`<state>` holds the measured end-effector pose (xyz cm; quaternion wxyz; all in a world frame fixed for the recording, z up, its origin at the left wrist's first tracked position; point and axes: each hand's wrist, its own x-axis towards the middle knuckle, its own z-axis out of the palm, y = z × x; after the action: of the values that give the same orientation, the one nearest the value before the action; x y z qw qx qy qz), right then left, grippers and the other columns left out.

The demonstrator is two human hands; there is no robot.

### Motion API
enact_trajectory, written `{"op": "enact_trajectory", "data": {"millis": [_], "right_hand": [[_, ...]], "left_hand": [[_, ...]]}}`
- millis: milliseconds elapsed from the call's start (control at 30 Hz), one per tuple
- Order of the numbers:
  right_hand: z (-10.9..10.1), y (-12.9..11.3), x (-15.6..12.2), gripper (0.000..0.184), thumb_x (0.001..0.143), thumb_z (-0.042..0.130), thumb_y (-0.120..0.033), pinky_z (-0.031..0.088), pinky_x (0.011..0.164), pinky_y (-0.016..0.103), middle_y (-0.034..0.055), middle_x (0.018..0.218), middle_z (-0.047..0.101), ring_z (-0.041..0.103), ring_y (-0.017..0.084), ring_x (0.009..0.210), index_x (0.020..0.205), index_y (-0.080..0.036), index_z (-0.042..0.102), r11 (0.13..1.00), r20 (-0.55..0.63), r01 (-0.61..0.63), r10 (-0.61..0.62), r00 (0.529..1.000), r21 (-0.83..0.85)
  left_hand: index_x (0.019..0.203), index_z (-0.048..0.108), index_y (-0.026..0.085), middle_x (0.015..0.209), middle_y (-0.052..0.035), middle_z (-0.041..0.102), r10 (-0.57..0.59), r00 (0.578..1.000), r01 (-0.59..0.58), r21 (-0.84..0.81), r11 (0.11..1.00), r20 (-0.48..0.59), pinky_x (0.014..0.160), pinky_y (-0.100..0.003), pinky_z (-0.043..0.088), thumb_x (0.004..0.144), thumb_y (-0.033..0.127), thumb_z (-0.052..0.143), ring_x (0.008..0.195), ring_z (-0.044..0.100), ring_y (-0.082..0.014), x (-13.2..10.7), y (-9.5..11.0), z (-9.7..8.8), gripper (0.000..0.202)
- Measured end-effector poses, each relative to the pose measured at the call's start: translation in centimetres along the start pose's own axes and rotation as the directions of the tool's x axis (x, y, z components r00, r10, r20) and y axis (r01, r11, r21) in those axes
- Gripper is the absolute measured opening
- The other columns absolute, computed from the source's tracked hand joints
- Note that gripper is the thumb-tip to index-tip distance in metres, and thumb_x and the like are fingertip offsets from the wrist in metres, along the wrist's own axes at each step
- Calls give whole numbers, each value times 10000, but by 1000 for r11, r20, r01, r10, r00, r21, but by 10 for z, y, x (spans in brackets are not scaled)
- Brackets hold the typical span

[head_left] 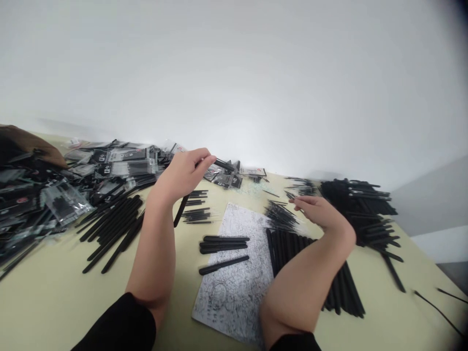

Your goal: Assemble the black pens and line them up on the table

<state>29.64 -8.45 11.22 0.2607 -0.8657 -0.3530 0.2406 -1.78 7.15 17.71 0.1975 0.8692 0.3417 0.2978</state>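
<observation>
Pinch grip noted at the left hand [179, 175]: a black pen [224, 165] is held between thumb and fingers, one end projecting past the fingertips toward the packets. A dark stick [181, 210] is seen below the hand; whether it is the same pen cannot be told. Fingers of the right hand [318, 212] are drawn narrow, just above thin black refills [280, 217]; whether anything is held cannot be told. Control appears best kept at the fingertips, with wrists raised clear of the rows.

Below the left fingers, black pens [223, 242] are laid on a marbled printed sheet [234, 302]. Beneath the right fingers, a row of black sticks [343, 297] is partly covered by the forearm. Beyond the right fingers, a black heap [358, 204] is banked. Left of the left fingers, clear plastic packets [124, 165] are piled, a brown bag [25, 146] beyond. All rest on a pale yellow table [44, 302] against a white wall [234, 73].
</observation>
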Motion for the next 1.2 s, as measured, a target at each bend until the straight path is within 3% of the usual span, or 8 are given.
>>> {"op": "enact_trajectory", "data": {"millis": [200,367,467,633,833,967,1100,1200], "right_hand": [[-4,17,-1,332,737,657,-393,384,569,276,61,929,720,433,119,583,983,-199,765,976,9,-212,212,977,44],[-1,24,3,375,791,590,-479,363,521,273,95,970,727,433,117,568,949,-173,739,970,35,-231,229,973,74],[-1,28,5,320,806,546,-419,380,537,268,74,1000,727,446,116,583,943,-194,727,970,15,-224,224,975,94],[-4,29,2,272,764,620,-446,371,545,270,64,835,696,434,121,591,793,-189,705,970,20,-245,245,969,11],[-4,26,-4,322,842,516,-434,379,518,259,73,960,716,454,118,583,814,-181,713,954,24,-291,290,957,71],[-5,33,-3,220,798,553,-344,344,489,247,36,720,635,403,115,544,821,-183,701,958,17,-279,279,960,65],[-6,41,0,262,800,579,-436,274,470,253,-36,500,400,312,111,491,789,-185,657,960,-5,-273,274,962,57],[-6,42,0,308,809,571,-489,282,477,256,-44,500,382,306,108,483,803,-187,637,956,-42,-281,285,958,80]], "left_hand": [[650,391,197,559,32,364,14,1000,-14,6,1000,16,550,-272,281,964,362,409,550,348,-114,1,1,2,355],[654,379,199,571,29,375,7,999,-7,13,1000,35,553,-278,280,969,372,401,548,346,-113,1,0,3,360],[659,391,199,567,29,375,4,999,-5,13,1000,36,553,-278,278,970,373,402,547,349,-114,1,-1,3,356],[661,407,199,566,29,380,8,999,-8,10,1000,37,552,-278,279,969,370,409,547,354,-115,2,-2,3,352],[658,421,195,583,24,408,26,999,-27,8,1000,43,564,-277,296,970,366,406,555,374,-114,2,0,3,356],[670,445,193,593,23,432,20,999,-20,3,1000,50,564,-276,295,970,367,410,558,381,-112,2,0,3,349],[664,445,192,584,27,418,15,998,-15,2,1000,61,567,-274,294,969,377,418,559,380,-111,2,-1,3,358],[659,452,190,580,26,426,15,998,-16,8,1000,69,569,-275,291,967,379,422,560,378,-111,3,0,3,363]]}}
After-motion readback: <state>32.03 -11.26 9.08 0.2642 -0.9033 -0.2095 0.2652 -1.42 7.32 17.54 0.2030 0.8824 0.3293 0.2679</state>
